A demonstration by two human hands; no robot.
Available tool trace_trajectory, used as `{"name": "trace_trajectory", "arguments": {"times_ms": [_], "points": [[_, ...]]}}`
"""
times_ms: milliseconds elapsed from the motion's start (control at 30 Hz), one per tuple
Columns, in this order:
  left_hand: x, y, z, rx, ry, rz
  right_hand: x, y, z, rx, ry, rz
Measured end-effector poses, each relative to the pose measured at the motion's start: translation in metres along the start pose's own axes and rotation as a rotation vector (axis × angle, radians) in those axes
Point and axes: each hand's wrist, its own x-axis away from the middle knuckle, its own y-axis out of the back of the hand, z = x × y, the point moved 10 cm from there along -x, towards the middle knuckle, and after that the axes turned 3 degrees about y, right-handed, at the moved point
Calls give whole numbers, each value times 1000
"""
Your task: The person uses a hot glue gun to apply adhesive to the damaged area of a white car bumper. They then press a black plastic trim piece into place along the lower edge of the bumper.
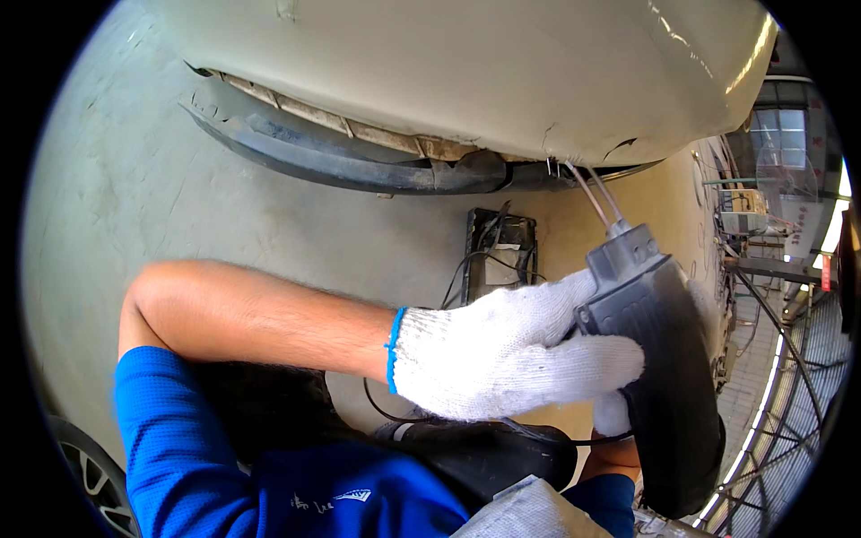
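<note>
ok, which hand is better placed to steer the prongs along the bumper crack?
Probably left: the left hand wraps the black tool just behind its prongs at the bumper crack. The right hand is lower, mostly hidden behind it.

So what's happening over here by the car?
A person in white knit gloves holds a black handheld tool in both hands. The left hand wraps its body; the right hand is mostly hidden behind it. The tool's two thin metal prongs point up at a cracked spot on the lower edge of a cream-coloured car bumper. A black cable trails over the concrete floor.
</note>
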Motion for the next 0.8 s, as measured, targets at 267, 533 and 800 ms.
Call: {"name": "trace_trajectory", "arguments": {"times_ms": [267, 533, 800], "points": [[-2, 2, -15, -180, -107, 42, 10, 0, 14, 21, 16, -3], [-7, 4, -8, -465, -278, -74, 16, 6, 21, 36, 48, 29], [-7, -4, -13, -197, -274, -32, 16, 7, 29, 35, 71, 32]]}}
